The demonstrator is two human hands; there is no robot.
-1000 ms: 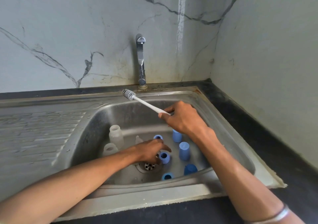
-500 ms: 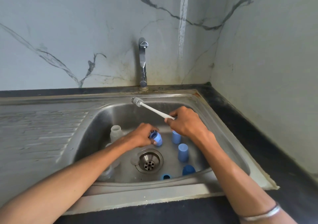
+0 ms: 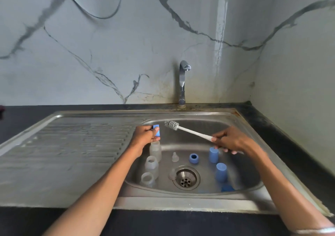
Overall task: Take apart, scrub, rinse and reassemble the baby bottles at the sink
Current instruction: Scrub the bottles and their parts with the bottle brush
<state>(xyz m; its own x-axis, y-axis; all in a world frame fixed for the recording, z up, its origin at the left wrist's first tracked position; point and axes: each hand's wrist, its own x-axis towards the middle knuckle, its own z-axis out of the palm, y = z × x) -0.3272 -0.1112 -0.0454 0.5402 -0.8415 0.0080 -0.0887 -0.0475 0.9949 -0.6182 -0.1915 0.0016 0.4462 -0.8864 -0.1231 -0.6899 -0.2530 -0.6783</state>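
Observation:
My left hand (image 3: 145,134) holds a small blue bottle ring (image 3: 157,130) up over the basin's left side. A white bottle brush (image 3: 188,130) is gripped by its handle in my right hand (image 3: 233,141), its bristle head pointing left toward the ring, a short gap apart. In the steel sink (image 3: 199,202) stand three clear bottle bodies (image 3: 152,165) at the left. Two clear teats (image 3: 175,157) lie near the drain (image 3: 186,178). Another blue ring (image 3: 193,158) and blue caps (image 3: 221,172) sit at the right.
The tap (image 3: 183,81) rises at the back, no water running. A ribbed steel drainboard (image 3: 72,145) spreads to the left. Dark counter (image 3: 282,132) borders the sink, with marble walls behind and at the right.
My left hand picked a blue ring off the basin floor and lifted it up and left. The brush came across with its head now beside the ring. The camera tilted up.

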